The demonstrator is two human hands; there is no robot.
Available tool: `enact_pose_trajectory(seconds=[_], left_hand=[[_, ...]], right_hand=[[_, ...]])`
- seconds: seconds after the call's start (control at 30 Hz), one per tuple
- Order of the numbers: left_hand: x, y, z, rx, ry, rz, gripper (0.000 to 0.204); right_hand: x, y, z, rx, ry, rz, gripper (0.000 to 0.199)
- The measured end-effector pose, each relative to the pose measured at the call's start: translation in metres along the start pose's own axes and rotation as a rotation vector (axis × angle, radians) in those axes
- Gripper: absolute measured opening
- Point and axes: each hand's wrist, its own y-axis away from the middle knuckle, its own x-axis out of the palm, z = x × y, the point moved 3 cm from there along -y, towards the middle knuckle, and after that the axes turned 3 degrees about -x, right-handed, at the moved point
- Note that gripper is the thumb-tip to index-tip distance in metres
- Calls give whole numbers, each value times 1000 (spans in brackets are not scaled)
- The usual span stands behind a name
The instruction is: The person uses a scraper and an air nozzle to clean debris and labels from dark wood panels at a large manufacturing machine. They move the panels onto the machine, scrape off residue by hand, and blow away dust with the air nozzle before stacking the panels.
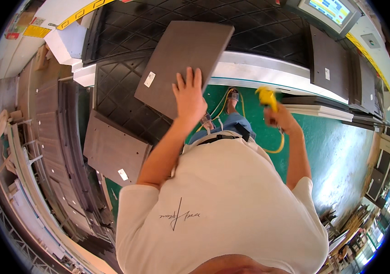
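Observation:
A dark grey-brown board (183, 50) with a small white label lies tilted across the black, grid-lined machine bed (268, 43). My left hand (190, 96) rests flat on its near right part, fingers spread. To the right, over the green floor, my right hand (282, 118) is wrapped round a yellow air gun (266, 97), slightly smeared by motion. A yellow hose (279, 144) hangs below that hand. The air gun's tip is apart from the board.
Another labelled board (113, 148) leans at the left beside a long stack of brown boards (55, 150). More boards (329, 64) stand at the right, near a lit control screen (329, 10). My feet are by the machine's white edge (250, 73), with hose loops around them.

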Motion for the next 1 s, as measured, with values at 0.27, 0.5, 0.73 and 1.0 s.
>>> enact_pose_trajectory(seconds=[0.27,0.5,0.73,1.0], left_hand=[[95,8,58,112,-103,-87,78],[43,16,53,-17,600,461,71],[4,87,79,-402,1622,-110,43],[-5,138,192,-804,992,-120,48]], right_hand=[[21,-15,28,-50,44,203,43],[145,-57,74,-374,-333,189,37],[182,-55,204,-1190,857,288,36],[71,-96,470,-1814,1413,-1184,33]])
